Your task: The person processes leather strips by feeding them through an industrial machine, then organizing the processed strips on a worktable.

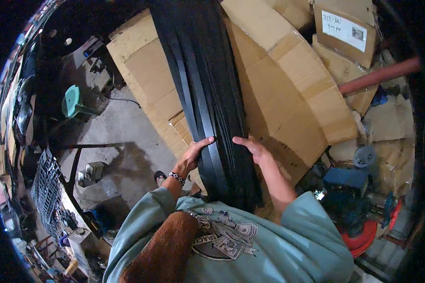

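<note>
A long, thick bundle of flat black strips runs away from my body over brown cardboard. My left hand grips the bundle's left edge, thumb laid on top and the other fingers hidden at the side. Opposite it, my right hand clasps the right edge with its thumb pointing inward across the strips. Some strips have fanned slightly apart between the two thumbs. The bundle's near end lies close against my shirt.
To the left, a green stool and a metal block stand by the grey floor. A labelled carton and a red pole are at the upper right. Machinery with a red wheel sits at the lower right.
</note>
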{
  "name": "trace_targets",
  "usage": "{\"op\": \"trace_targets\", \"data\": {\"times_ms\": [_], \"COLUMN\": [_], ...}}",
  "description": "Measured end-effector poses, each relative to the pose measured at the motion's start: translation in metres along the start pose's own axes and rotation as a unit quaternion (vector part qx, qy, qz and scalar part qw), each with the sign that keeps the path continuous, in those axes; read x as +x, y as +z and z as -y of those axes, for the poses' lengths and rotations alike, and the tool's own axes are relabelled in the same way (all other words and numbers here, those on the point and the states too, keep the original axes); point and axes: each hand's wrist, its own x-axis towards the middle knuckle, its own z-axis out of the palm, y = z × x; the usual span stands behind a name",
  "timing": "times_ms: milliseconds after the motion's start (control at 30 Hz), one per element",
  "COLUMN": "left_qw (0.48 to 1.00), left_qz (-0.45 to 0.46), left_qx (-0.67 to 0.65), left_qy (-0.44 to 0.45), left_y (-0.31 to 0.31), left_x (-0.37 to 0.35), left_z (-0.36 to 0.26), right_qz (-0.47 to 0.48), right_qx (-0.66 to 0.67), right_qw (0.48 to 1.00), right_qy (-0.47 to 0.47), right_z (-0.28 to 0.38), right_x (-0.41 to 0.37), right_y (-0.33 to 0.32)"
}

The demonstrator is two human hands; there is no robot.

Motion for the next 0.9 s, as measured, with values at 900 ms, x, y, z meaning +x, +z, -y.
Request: {"op": "trace_targets", "data": {"times_ms": [900], "left_qw": [0.817], "left_qz": [0.132], "left_qx": [0.151], "left_qy": [0.54], "left_y": [0.026], "left_x": [-0.369], "left_z": [-0.161], "right_qz": [0.142], "right_qx": [-0.188], "right_qw": [0.85], "right_qy": [-0.471], "right_z": [0.084], "right_x": [-0.159], "right_y": [0.281]}}
